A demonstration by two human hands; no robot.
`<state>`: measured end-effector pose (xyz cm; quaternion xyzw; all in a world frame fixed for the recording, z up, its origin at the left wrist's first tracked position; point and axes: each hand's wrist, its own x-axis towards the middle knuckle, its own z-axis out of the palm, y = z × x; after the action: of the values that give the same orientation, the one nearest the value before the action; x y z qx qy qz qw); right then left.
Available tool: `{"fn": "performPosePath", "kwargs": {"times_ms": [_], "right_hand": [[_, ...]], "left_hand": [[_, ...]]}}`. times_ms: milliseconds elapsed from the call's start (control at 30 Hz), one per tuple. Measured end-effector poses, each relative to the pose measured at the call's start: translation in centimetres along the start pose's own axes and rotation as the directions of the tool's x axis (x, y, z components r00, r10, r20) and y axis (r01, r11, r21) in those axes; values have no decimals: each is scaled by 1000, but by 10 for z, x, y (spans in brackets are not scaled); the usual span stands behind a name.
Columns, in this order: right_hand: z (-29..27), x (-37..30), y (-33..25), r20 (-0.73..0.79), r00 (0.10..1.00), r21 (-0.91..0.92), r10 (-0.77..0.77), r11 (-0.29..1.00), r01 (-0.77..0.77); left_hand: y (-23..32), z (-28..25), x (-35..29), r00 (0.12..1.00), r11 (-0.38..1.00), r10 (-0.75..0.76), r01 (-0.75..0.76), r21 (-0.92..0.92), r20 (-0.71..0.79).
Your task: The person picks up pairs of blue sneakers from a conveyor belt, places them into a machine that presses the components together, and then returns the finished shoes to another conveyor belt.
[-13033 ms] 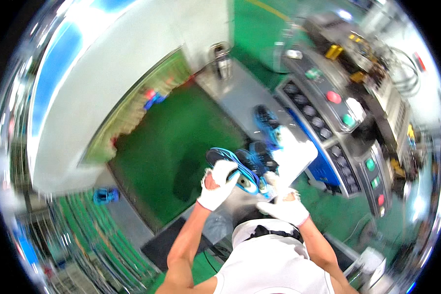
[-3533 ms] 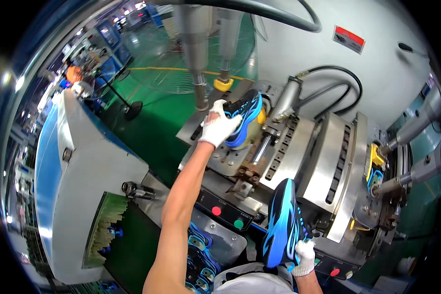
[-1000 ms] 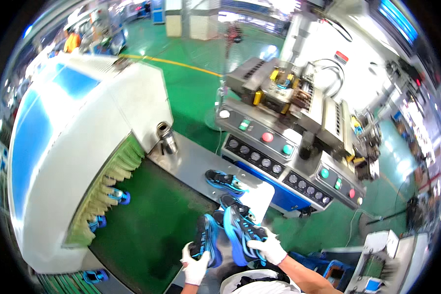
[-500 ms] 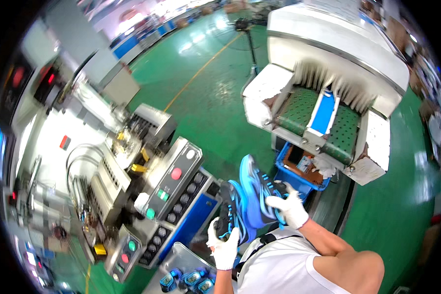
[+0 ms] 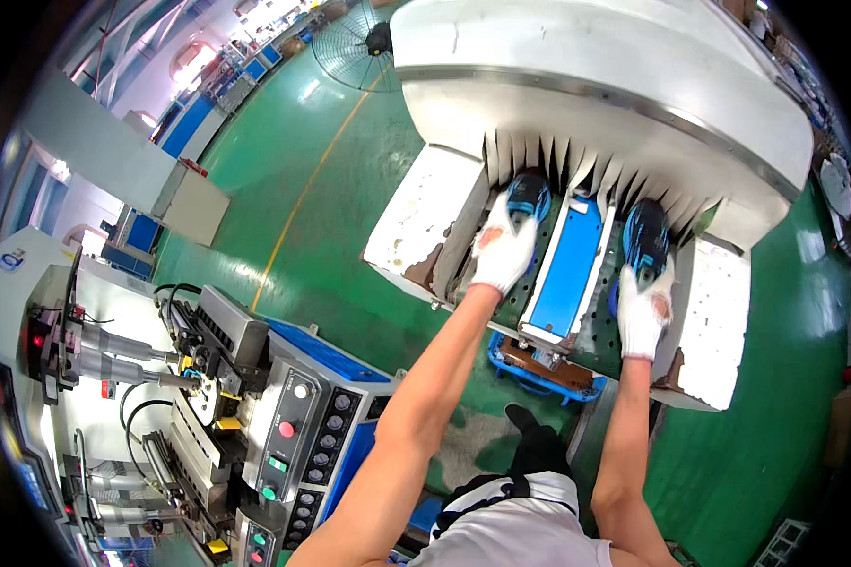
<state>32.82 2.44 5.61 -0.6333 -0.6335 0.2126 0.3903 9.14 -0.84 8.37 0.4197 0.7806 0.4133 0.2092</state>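
In the head view, the left hand (image 5: pixel 506 250), half closed, grips the left shoe (image 5: pixel 529 196), which points away at its one o'clock; the right hand (image 5: pixel 644 307), likewise part-curled, grips the right shoe (image 5: pixel 646 236) at its twelve o'clock; gloves hide much of both heels; whether the toes touch the strips (image 5: pixel 581 165) is hard to tell; the strips screen the machine's (image 5: pixel 596 38) inside.

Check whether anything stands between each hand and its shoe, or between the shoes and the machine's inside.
Nothing visible separates the left hand from the left shoe or the right hand from the right shoe. But pale strips curtain the machine at the shoes' far ends.
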Motion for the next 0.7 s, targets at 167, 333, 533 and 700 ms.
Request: {"fn": "performPosePath", "kwargs": {"times_ms": [167,333,533,700], "right_hand": [[31,53,-8,-25,977,-252,-213,947,200],[18,-71,-76,47,847,477,-529,757,446],[127,-300,19,908,-324,277,-265,961,-9],[94,-434,-23,651,-740,509,-170,821,259]], "left_hand": [[-20,-7,-1,993,991,80,-88,-99,-82],[-97,-30,-186,996,968,69,-81,-238,-60],[-224,-103,-587,543,567,-735,821,73,-406],[-171,-35,-942,-712,106,-529,485,-868,-463]]}}
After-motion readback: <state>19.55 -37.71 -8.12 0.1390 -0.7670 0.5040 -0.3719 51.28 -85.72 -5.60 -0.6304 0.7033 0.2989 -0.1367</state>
